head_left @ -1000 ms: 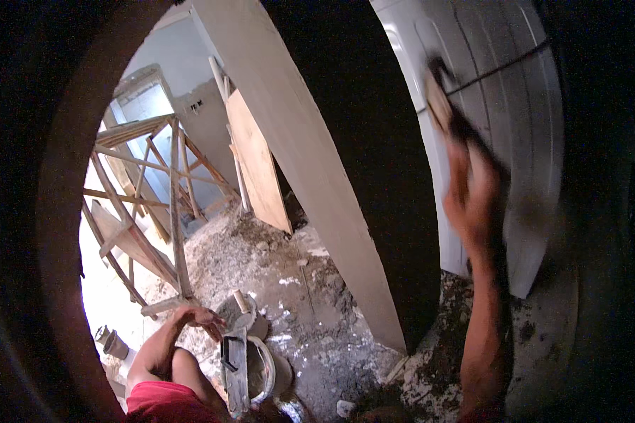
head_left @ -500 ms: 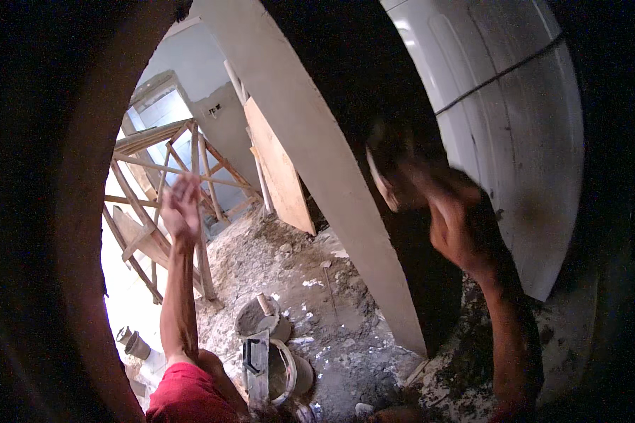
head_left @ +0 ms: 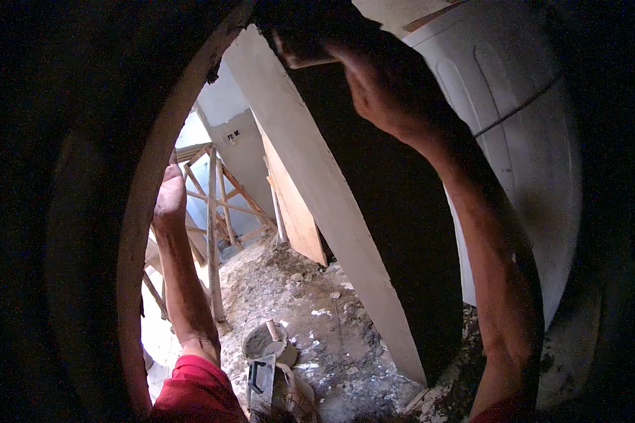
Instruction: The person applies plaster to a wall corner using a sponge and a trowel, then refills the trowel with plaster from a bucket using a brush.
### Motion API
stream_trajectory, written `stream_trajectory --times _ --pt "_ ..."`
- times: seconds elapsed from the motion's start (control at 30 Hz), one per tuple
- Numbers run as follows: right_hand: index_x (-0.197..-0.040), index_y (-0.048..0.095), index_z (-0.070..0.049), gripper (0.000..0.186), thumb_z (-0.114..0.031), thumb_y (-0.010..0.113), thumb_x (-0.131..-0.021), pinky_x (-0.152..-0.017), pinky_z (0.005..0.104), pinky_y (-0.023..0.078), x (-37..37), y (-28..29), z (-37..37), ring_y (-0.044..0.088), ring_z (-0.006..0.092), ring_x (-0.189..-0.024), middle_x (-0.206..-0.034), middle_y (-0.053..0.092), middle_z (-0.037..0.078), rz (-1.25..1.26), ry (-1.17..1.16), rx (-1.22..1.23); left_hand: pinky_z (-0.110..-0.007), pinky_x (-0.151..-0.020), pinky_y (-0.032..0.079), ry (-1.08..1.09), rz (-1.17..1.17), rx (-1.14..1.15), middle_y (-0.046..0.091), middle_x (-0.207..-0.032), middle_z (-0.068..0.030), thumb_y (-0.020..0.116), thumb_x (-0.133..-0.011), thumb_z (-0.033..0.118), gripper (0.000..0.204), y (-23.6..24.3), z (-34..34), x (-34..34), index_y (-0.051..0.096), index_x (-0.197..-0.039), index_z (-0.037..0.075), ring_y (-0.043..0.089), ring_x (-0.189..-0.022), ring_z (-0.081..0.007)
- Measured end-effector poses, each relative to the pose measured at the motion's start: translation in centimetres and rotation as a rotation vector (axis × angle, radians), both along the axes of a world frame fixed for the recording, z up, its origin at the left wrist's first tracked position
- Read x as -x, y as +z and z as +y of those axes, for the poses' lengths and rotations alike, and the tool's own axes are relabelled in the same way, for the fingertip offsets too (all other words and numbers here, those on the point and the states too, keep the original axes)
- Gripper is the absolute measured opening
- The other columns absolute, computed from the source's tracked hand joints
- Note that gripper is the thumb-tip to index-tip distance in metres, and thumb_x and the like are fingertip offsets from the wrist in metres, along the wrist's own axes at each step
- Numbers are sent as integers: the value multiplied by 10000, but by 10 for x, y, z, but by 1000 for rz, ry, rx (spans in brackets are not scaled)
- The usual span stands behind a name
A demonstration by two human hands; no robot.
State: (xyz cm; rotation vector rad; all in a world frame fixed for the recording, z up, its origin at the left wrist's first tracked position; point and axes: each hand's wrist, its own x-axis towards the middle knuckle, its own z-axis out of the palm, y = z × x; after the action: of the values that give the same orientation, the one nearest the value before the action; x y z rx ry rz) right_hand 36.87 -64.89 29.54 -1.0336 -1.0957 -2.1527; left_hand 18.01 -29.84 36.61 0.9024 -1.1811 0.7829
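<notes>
My right hand [head_left: 363,60] is raised at the upper middle, against the dark face of the upright slab or pillar. It is closed on a small block with a pale lower edge [head_left: 303,62]; shadow hides its exact kind. My left hand [head_left: 169,194] is up at the left, beside the rough edge of the dark wall [head_left: 137,233]. Its palm shows and one digit stretches upward, while the other fingers are mostly hidden at that edge. The pillar's narrow pale side [head_left: 310,148] slants down between my arms.
Below stand a bucket [head_left: 250,345] with a stick-like handle in it and a float [head_left: 261,381] with a black handle, leaning by another bucket. Rubble [head_left: 310,289] covers the floor. Behind are a wooden trestle [head_left: 214,233] and a board [head_left: 296,204]. A white panel [head_left: 522,162] stands at the right.
My right hand has moved up and left along the dark face with the block. My left hand has gone to the wall edge at the left, and the view has shifted.
</notes>
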Motion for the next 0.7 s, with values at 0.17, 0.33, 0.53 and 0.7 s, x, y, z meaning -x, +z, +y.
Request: stream_trajectory --times 0.17,0.33,0.53,0.7 --pt "-1221 526 -59 407 23 526 -822 -827 429 512 43 4 19 616 364 -935 -1066 604 213 -68 304 65 -553 -1156 178 -267 69 -170 416 -1408 -222 366 -956 428 583 1 5 13 465 -1322 -16 366 -1331 -374" --pt "-1360 472 -95 581 117 441 -820 -991 418 464 44 -147 -6 553 325 -1167 -1332 516 174 605 154 324 -488 -1110 310 -353 114 -273 465 -1360 -226 419 -977 271 461 -8 -43 15 454 -1314 -41 451 -1263 -346" --pt "-1332 495 -42 561 98 487 -789 -1063 437 358 102 -213 -82 499 361 -1222 -1296 538 202 939 134 270 -470 -1076 381 -209 15 -205 498 -1322 -235 417 -994 225 422 -18 -71 14 456 -1302 -60 494 -1224 -351" --pt "-1293 495 -38 432 46 502 -870 -941 413 468 49 -94 -52 583 341 -1088 -1192 570 213 423 57 211 -385 -1114 290 482 -8 -6 384 -1451 -164 450 -993 283 515 -16 -79 10 351 -1414 3 392 -1323 -269"
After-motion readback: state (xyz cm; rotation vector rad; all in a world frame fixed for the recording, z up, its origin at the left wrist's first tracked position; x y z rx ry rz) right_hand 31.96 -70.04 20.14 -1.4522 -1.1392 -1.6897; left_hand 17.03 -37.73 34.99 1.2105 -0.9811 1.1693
